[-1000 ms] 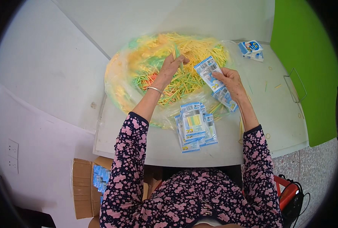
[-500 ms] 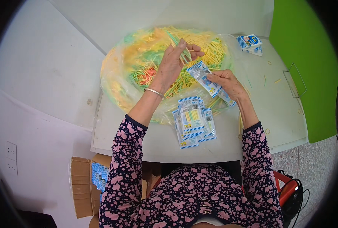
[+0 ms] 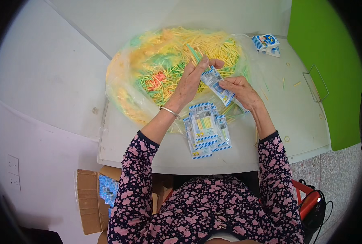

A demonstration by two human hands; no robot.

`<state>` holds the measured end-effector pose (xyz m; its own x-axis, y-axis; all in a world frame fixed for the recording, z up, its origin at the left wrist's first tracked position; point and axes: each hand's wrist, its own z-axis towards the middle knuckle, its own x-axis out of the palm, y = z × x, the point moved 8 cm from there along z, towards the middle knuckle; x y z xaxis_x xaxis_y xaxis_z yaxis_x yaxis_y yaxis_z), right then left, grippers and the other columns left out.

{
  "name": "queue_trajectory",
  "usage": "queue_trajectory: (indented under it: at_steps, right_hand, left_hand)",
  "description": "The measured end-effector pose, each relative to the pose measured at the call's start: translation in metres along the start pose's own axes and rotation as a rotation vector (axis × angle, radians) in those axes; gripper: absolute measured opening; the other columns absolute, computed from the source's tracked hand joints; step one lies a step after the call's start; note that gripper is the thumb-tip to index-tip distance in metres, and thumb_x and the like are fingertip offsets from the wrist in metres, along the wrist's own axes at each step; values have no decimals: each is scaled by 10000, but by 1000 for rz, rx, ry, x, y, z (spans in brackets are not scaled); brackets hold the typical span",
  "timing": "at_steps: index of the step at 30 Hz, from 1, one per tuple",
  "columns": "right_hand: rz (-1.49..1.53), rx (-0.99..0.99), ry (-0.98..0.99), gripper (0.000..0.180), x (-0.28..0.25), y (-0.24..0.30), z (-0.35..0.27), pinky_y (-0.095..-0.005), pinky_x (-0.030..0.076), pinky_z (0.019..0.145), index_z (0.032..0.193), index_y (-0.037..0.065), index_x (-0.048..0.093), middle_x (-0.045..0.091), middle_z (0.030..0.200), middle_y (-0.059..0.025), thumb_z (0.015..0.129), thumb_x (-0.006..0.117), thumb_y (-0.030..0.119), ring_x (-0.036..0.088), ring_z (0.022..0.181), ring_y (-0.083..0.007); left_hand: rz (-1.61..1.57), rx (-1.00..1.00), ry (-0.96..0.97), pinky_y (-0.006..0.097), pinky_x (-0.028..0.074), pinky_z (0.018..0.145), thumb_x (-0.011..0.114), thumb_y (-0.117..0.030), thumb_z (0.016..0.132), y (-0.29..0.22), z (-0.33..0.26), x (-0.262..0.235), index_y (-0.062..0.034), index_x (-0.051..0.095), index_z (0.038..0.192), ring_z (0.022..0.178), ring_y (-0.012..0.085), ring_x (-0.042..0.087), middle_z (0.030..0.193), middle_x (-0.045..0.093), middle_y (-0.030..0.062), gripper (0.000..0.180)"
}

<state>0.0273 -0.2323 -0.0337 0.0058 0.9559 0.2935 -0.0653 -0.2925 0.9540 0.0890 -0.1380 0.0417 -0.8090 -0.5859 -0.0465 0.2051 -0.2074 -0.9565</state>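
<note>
1. Both hands have drawn together over the near edge of the heap: half a second back the left hand was lifted higher over the sticks and the right hand sat lower with the packet angled away; now the two meet at the packet's mouth.

2. Left fingers are pressed together around a few green sticks, which jut up past the fingertips toward the far side of the counter.

3. Right fingers pinch the small blue-and-white packet along its lower half, holding it slanted, open end toward the left hand.

4. The step in hand looks to me like filling: sticks being fed into the sleeve (whether any are already inside I cannot tell).

5. Behind the hands, a clear plastic bag lies spread open, full of yellow, green and orange sticks.

6. Just in front of the person, touching the bag's near edge, lies a loose stack of filled packets.

7. The next move, as I judge it, calls for lining the stick ends up with the narrow opening and sliding them in straight, the right hand keeping the mouth from collapsing.

8. A small blue-and-white carton rests at the far right, well apart.
</note>
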Motion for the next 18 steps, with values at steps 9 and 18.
queue_trajectory:
  at_steps: [9, 18]
  right_hand:
    - [-134, -46, -59, 247, 3, 7, 8, -194, 424, 710, 991, 0, 667, 644, 845, 19, 866, 612, 206, 540, 761, -32]
    - [-94, -79, -76, 259, 7, 3, 18, -189, 398, 660, 1009, 4, 662, 629, 834, 34, 872, 607, 217, 506, 718, -24]
  left_hand:
    - [-114, -40, -84, 316, 455, 859, 471, -337, 939, 5, 2, -24, -16, 531, 1106, 978, 175, 576, 1059, 608, 114, 366]
    - [57, -54, -134, 258, 454, 758, 508, -311, 921, 2, 14, -51, -48, 578, 1023, 908, 116, 577, 965, 651, 65, 291]
